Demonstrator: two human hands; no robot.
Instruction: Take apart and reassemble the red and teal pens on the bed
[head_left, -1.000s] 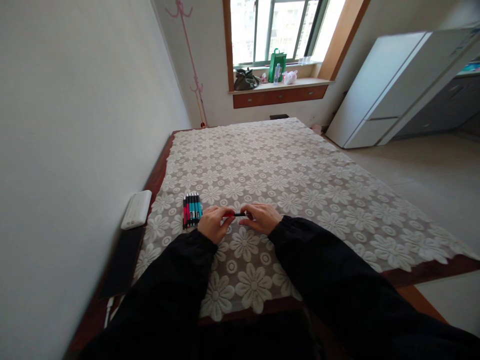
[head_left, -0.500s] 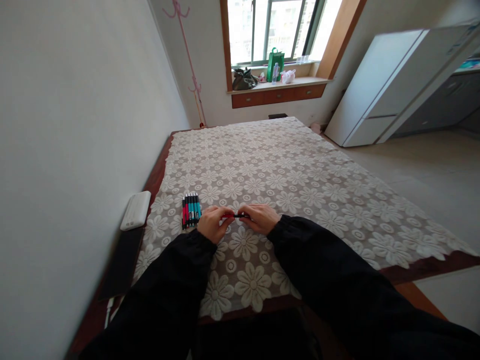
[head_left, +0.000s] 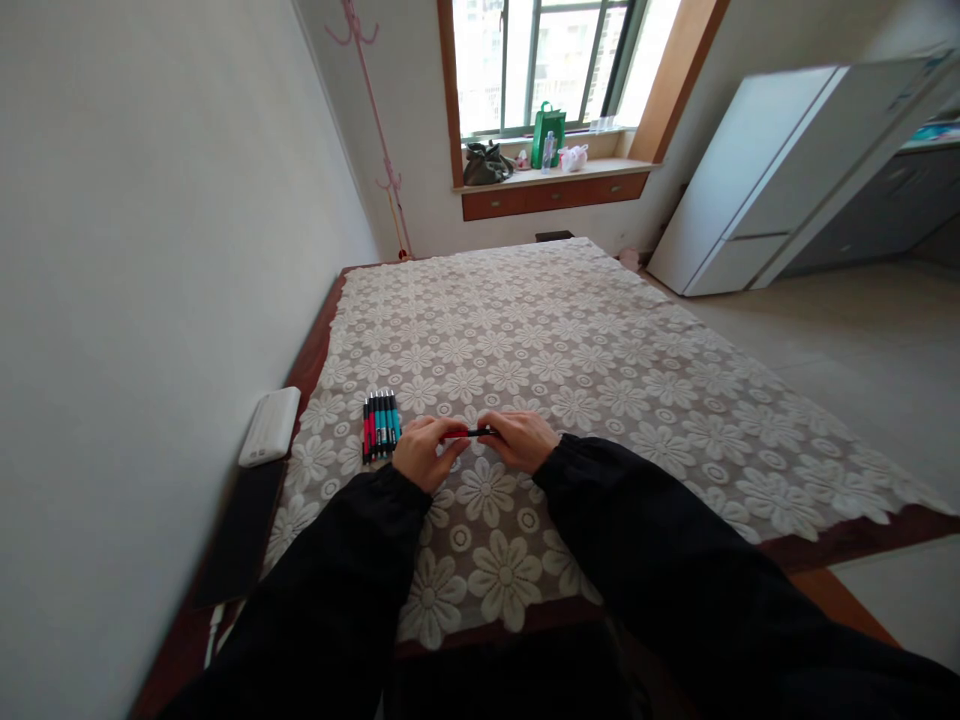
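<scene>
A home room: a lace floral cloth [head_left: 570,340] over a low platform, window sill [head_left: 551,172] with bags, white fridge [head_left: 780,170].

Both hands, left [head_left: 425,453] and right [head_left: 521,438], pinch a red-black pen [head_left: 469,433] beside a pen row [head_left: 380,424]

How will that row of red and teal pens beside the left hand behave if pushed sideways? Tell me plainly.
The row of red and teal pens would probably roll and scatter: slim round barrels lying loose, side by side. The white floral lace cloth may catch them, since its openwork looks bumpy. They look light, so a nudge likely suffices.
</scene>
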